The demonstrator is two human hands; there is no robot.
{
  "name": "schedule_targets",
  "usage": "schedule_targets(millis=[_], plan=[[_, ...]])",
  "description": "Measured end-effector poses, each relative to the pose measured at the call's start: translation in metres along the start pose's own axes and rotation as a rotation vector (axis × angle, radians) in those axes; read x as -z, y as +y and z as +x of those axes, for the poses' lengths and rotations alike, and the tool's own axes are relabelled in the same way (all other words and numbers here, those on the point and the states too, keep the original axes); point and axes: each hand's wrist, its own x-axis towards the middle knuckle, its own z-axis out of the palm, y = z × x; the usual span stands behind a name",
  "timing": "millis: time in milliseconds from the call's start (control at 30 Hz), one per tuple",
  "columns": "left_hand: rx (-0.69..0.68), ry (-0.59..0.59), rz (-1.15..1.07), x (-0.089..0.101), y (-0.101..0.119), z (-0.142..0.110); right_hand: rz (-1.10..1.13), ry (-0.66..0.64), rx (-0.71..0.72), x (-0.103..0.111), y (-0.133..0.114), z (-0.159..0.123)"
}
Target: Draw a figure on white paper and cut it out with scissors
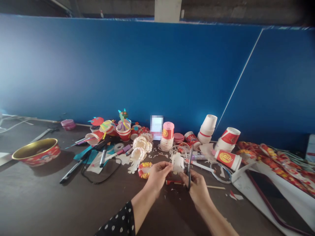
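Between my two hands stands a small white paper cutout (177, 162) shaped like a figure, with a rounded top. My left hand (160, 174) is closed in a pinch at its left edge. In my right hand (197, 186) is a pair of scissors (189, 164), blades pointing up and away just right of the cutout. The right fingertips reach close to the paper's lower edge; whether they touch it I cannot tell. Beside my left hand lies a red and yellow ring of cut cup paper (144, 170). A thin wooden stick (216, 187) lies beyond my right hand.
Paper cups stand behind, including a stack under a red cup (168, 135) and a white stack (207, 128). A red bowl with a gold rim (36, 152) is at left, near markers (103, 156). A phone (278, 200) lies at right. Paper scraps (236, 196) are scattered about.
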Motion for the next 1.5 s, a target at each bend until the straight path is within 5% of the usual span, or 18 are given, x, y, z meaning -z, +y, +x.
schedule_targets(millis=[600, 967, 1500], plan=[[0.072, -0.060, -0.116, -0.005, 0.005, -0.009, 0.006, 0.025, 0.011, 0.003, -0.006, 0.000], [0.094, 0.075, -0.107, -0.001, -0.001, -0.003, 0.053, 0.049, 0.006, 0.002, -0.001, -0.001], [0.124, 0.002, -0.169, -0.003, 0.002, -0.005, -0.009, 0.069, 0.019, 0.006, 0.007, 0.003]])
